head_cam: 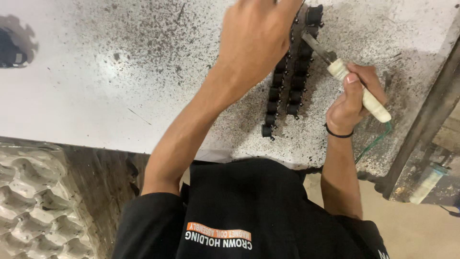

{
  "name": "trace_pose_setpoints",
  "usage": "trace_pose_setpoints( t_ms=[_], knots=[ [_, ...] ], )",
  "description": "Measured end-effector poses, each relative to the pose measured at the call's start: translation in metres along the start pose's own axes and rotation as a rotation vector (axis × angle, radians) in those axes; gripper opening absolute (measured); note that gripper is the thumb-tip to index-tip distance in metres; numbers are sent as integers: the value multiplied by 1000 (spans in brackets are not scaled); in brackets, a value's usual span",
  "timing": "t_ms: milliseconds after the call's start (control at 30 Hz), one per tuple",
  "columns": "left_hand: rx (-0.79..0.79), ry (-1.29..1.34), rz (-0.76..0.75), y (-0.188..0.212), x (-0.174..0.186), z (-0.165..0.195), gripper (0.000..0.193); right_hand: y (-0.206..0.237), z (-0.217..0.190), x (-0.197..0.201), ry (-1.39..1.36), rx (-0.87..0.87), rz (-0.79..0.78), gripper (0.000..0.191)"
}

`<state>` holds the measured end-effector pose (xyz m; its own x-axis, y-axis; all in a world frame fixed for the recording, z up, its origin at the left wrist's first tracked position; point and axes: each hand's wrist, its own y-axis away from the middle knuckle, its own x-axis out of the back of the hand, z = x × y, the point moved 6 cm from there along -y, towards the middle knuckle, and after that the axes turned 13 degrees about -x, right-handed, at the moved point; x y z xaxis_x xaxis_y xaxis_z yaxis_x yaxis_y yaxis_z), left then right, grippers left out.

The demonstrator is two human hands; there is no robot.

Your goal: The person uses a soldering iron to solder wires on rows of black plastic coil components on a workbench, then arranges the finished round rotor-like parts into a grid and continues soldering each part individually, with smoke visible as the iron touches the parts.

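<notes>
our left hand (256, 38) presses on the two rows of black coil bobbins (287, 86) on the speckled table (96, 86); our right hand (352, 103) grips the soldering iron (357, 86). we'd keep its tip steady.

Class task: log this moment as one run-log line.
left hand: on black parts rows | right hand: gripping white-handled tool | surface: speckled worktable

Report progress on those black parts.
Done: two rows of black parts lie lined up on the table. In hand: the left hand rests on their far end; the right hand holds a white-handled tool, tip at the right row. Left: which parts are finished cannot be told.
</notes>
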<state>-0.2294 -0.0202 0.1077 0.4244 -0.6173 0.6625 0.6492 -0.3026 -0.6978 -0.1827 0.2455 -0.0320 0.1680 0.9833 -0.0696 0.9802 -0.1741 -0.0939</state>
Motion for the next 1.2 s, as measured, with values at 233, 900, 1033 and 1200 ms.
trace_pose_setpoints(
  t_ms=[233, 900, 1033, 1200],
  knots=[
    [213, 58, -166, 87, -74, -16, 29, 1, -2, -12, 55, 64, -46, 15],
    [217, 126, -231, 67, -87, -18, 15, -2, 7, -5, -57, -119, 25, 19],
    [203, 169, -200, 68, -83, -18, 13, -1, 5, -8, -38, -140, 25, 20],
    [217, 203, -166, 69, -79, -21, 11, -1, 3, -10, -38, -150, -3, 20]
  ],
)
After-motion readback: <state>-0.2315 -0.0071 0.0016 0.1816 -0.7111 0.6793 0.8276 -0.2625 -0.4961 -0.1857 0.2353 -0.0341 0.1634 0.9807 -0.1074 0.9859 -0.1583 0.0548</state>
